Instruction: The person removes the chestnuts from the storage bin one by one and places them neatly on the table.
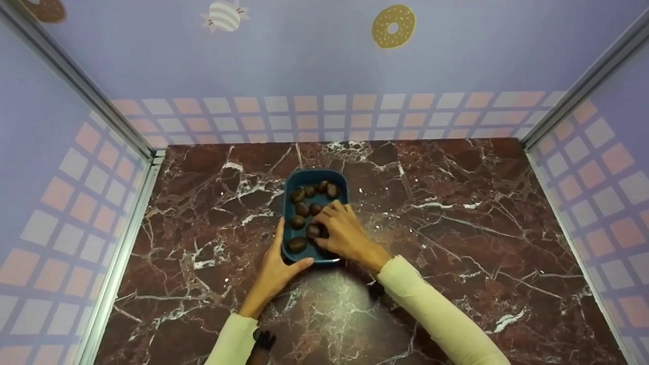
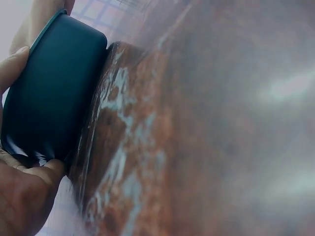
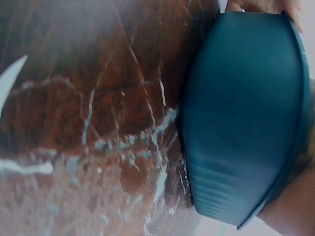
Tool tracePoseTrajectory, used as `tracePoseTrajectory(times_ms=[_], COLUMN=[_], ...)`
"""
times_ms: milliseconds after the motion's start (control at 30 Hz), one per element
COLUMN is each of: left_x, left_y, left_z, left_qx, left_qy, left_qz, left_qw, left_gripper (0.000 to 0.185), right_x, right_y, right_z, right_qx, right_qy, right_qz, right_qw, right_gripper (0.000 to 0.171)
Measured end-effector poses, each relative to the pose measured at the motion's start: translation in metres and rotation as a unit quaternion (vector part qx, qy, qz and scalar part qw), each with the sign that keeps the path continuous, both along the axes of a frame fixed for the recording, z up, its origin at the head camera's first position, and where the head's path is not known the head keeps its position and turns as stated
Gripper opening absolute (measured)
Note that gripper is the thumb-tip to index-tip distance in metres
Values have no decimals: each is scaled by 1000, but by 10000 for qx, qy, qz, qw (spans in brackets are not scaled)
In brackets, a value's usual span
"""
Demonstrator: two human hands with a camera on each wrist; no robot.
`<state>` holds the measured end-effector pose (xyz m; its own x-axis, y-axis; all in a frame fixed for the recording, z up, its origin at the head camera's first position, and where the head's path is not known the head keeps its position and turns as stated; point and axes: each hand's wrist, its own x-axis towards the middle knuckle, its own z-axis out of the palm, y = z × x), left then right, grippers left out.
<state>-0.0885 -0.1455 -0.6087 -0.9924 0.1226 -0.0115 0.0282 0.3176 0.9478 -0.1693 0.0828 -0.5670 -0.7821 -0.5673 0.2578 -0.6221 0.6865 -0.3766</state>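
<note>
**Dark nuts handled in a teal tray on a marble desk**

A red-brown marble desk [image 1: 456,228] veined with white is seen, closed in on three sides by lilac walls [image 1: 304,66] printed with pink and white squares and sweets. Near the middle of the desk, slightly to the left, a teal tray [image 1: 291,188] with rounded corners is set with its long side running from near to far. Its smooth, deep outer wall is shown in both wrist views.

The tray is steadied by the left hand [image 1: 276,271]: the fingers are laid straight along the left wall and the thumb is pressed against the near rim. The right hand [image 1: 342,233] is reached into the tray from the near right, its fingers curled down around one dark nut [image 1: 313,231], which appears to be pinched between the fingertips.

About eight glossy, dark brown, rounded nuts, like chestnuts [image 1: 302,208], are counted inside, spread from the near end to the far end. None is seen on the desk, so the work is judged to be at an early or a closing stage; which of the two cannot be told.
</note>
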Motion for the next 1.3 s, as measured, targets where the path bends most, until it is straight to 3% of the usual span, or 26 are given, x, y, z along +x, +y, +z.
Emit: tracePoseTrajectory(times_ms=[267, 600, 800, 1067, 1300], left_x=[-4, -6, -9, -16, -19], left_y=[7, 7, 4, -4, -2], left_z=[0, -1, 1, 8, 5], left_qx=[124, 216, 167, -227, -538], left_qy=[17, 64, 122, 488, 664], left_qz=[-81, -108, -139, -534, -653], left_qw=[9999, 9997, 9997, 9971, 9942], left_gripper=[126, 125, 126, 141, 146], right_x=[-7, -13, -16, -17, -24], right_y=[30, 70, 87, 110, 128], right_z=[11, 16, 14, -3, -36], right_qx=[-766, -1338, -1642, -1910, -1949], right_qy=[-24, -536, -396, -345, -299], right_qz=[-224, -850, -1110, -1461, -1651], right_qw=[9968, 9859, 9794, 9700, 9664], right_gripper=[43, 40, 37, 38, 38])
